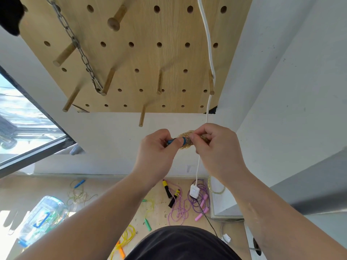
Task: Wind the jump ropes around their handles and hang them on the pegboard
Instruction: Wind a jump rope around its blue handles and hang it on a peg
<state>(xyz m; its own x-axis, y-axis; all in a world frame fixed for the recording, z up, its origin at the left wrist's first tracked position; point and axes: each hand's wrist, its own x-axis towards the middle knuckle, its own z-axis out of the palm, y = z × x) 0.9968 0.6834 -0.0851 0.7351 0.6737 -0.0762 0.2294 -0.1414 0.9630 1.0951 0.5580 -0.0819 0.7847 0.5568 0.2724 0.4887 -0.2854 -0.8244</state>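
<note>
Both my hands hold one jump rope bundle in front of the white wall, just below the wooden pegboard (pixel 142 59). My left hand (pixel 159 147) grips the blue handle (pixel 171 141). My right hand (pixel 212 141) pinches the other end, where gold rope (pixel 185 135) is wound in tight coils around the handles. Wooden pegs stick out of the board; the nearest peg (pixel 142 116) is just up and left of my hands. On the floor lie loose ropes: a purple rope with pink handles (pixel 201 203), a pink rope with black-yellow handles (pixel 172 194), and a yellow-green rope (pixel 148 207).
A metal chain (pixel 78 47) hangs over pegs at the board's left. A white cable (pixel 208 53) runs down the board's right side to a white plug box (pixel 194 190). A clear plastic box (pixel 43 218) sits on the floor at left. A window (pixel 22 117) is at left.
</note>
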